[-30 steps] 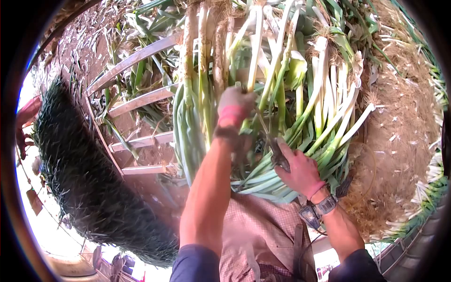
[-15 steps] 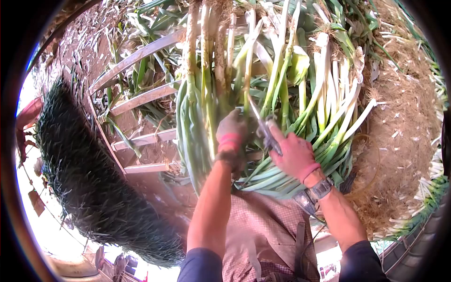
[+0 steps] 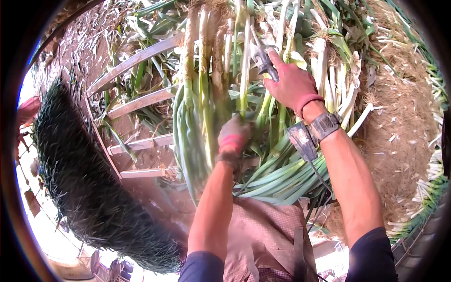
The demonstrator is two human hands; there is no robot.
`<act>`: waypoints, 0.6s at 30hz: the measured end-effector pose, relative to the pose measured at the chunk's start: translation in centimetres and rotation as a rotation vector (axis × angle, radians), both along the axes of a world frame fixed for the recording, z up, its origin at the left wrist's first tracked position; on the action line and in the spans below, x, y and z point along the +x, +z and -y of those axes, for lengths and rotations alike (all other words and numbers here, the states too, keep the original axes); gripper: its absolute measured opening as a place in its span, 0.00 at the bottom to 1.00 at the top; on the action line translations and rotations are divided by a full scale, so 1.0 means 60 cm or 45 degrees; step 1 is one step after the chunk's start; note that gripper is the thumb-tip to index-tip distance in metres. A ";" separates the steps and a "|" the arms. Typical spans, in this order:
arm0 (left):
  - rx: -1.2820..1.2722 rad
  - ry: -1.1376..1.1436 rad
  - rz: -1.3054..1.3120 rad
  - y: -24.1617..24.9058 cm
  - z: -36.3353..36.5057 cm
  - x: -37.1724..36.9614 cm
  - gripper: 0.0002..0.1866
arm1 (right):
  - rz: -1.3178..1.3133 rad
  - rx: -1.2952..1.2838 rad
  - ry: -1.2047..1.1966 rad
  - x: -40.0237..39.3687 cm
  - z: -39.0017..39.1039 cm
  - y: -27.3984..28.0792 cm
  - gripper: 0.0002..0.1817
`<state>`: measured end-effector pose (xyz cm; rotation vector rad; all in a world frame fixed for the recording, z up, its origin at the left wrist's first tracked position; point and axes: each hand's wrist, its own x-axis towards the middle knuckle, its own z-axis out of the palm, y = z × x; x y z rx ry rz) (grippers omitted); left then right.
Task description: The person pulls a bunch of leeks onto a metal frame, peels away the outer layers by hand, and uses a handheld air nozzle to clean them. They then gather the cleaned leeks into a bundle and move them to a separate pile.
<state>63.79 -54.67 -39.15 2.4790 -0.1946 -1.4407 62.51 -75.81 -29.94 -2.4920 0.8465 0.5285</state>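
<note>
The right fingers (image 3: 277,58) have moved up, curled round a tool (image 3: 264,63). The left fingers (image 3: 241,122) close round a green onion (image 3: 245,70), its white stem past them, maybe to keep it still.

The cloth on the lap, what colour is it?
The cloth is dusty pink with tiny checks, best seen in the head view.

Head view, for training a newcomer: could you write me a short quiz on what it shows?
1. What does the left hand hold?
2. True or false: the right hand, on the grey tool, is higher in the picture than the left hand.
3. Where is the dark green bundle?
A) To the person's left
B) To the person's right
C) Between the hands

Key: 1. A white-and-green stalk; 2. True; 3. A
</note>
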 end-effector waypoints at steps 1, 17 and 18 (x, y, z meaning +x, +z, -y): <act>-0.003 0.001 -0.003 0.003 0.000 -0.003 0.30 | -0.075 0.064 -0.027 0.002 0.000 0.007 0.39; -0.289 0.535 -0.265 0.023 -0.087 -0.143 0.14 | -0.272 0.354 0.238 -0.214 -0.183 0.096 0.43; -0.490 0.925 -0.255 0.025 -0.095 -0.135 0.13 | -0.264 0.393 0.294 -0.210 -0.188 0.093 0.42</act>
